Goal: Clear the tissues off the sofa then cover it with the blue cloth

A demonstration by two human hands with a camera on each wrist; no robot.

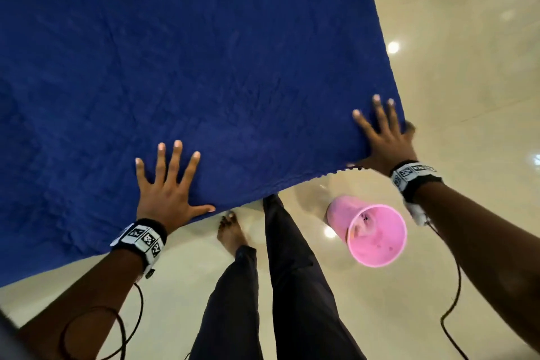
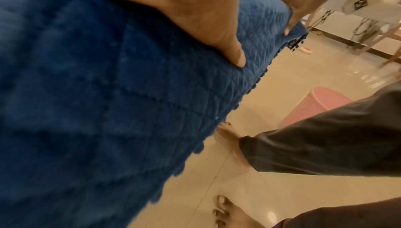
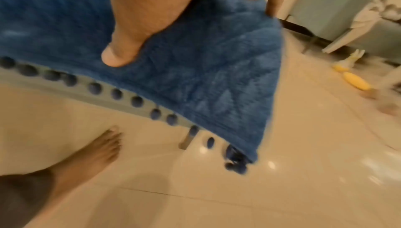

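Blue cloth (image 1: 190,67) already covers the sofa (no tissues visible); I press my left hand (image 1: 169,190) and right hand (image 1: 382,137) flat, fingers spread, smoothing remains.

- I'm seeing the deep blue quilted cloth (image 1: 204,67): matt, soft, stitched in diamonds, pom-pom trim along its edge.
- The pale cream tiled floor (image 1: 467,38) is glossy, mirroring lights.
- The round pink plastic bin (image 1: 371,231) looks smooth.
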